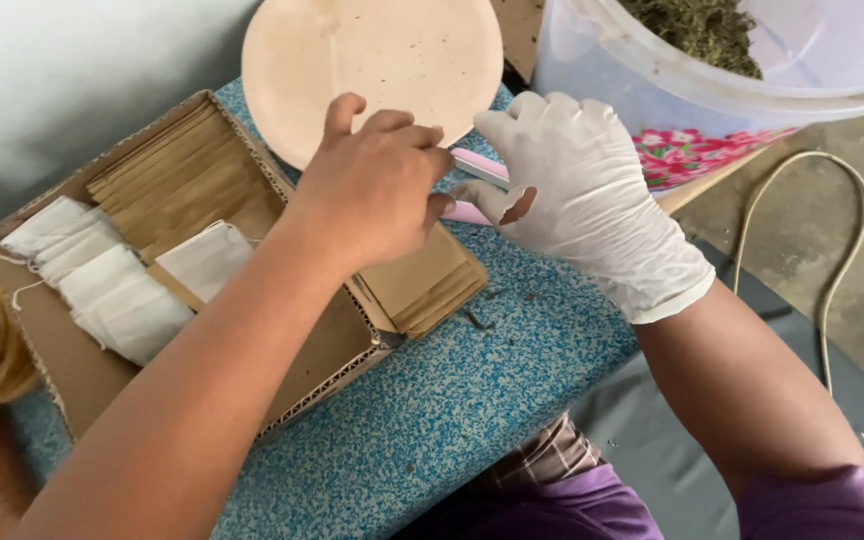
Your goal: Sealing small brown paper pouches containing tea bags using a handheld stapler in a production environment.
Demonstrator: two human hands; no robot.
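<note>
Head view, cardboard box (pixel 62 370) of white sachets (pixel 117 290), tub (pixel 602 90) of dried herb (pixel 702 30), both hands' fingers (pixel 432 165) pinching pink tool (pixel 480 170)

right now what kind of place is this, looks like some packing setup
Probably a small hand-packing bench for dried herbs or tea. A clear tub holds dried green leaves, and an open cardboard box holds white filter bags and brown paper sachets.

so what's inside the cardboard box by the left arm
In the cardboard box lie white filter bags with strings and a row of brown paper envelopes. The left hand and forearm cover its middle.
</note>
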